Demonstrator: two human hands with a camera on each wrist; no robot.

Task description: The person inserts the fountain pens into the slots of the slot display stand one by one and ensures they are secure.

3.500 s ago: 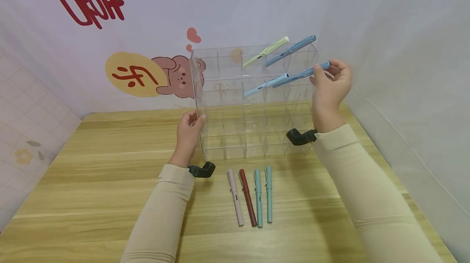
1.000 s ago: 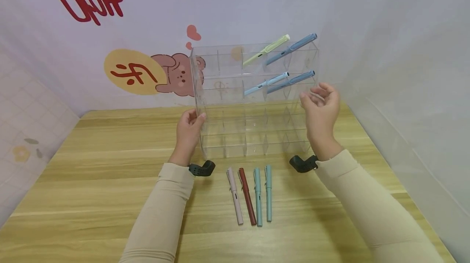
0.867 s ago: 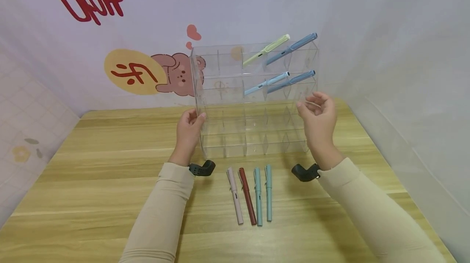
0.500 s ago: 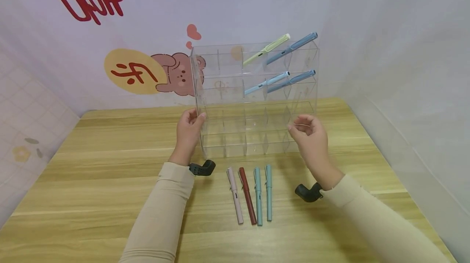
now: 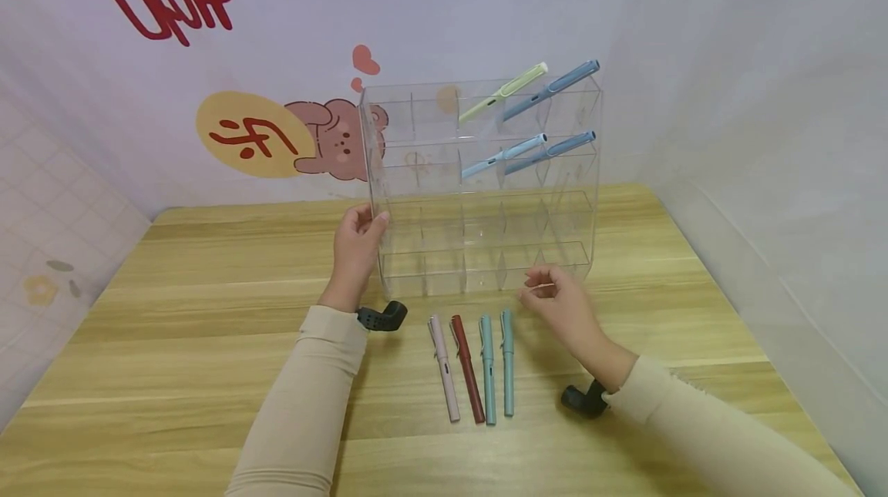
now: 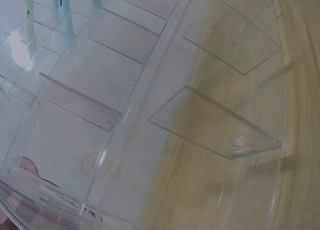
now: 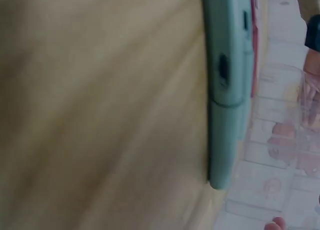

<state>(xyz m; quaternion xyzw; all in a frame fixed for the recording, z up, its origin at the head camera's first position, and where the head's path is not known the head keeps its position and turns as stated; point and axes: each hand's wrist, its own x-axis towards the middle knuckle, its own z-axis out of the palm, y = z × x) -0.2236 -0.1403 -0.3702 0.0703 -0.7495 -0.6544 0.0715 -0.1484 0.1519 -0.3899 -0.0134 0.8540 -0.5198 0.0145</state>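
Observation:
A clear acrylic pen rack (image 5: pixel 482 281) with stepped compartments stands upright on the table. My left hand (image 5: pixel 355 254) grips its left side panel, thumb in front and fingers behind. My right hand (image 5: pixel 563 310) holds nothing, its fingers loosely bent, just above and right of the capped end of the rightmost teal pen (image 5: pixel 509 366). Beside that pen lie a second teal pen (image 5: pixel 489 374), a dark red pen (image 5: pixel 468 370) and a pale pink pen (image 5: pixel 445 370). Up in the rack lean a light green pen (image 5: pixel 509 90), a light blue pen (image 5: pixel 509 155) and two darker blue pens (image 5: pixel 555 88).
The wood-grain table (image 5: pixel 173 374) runs back to a white cloth backdrop (image 5: pixel 486 11) printed with a bear and red lettering. Another cloth wall (image 5: pixel 763 112) borders the table on the right. Each wrist carries a black camera mount (image 5: pixel 383 317).
Earlier my right hand set a darker blue pen into the rack's second row and let go. Since then it has come down and toward the pens on the table. My left hand has stayed put.

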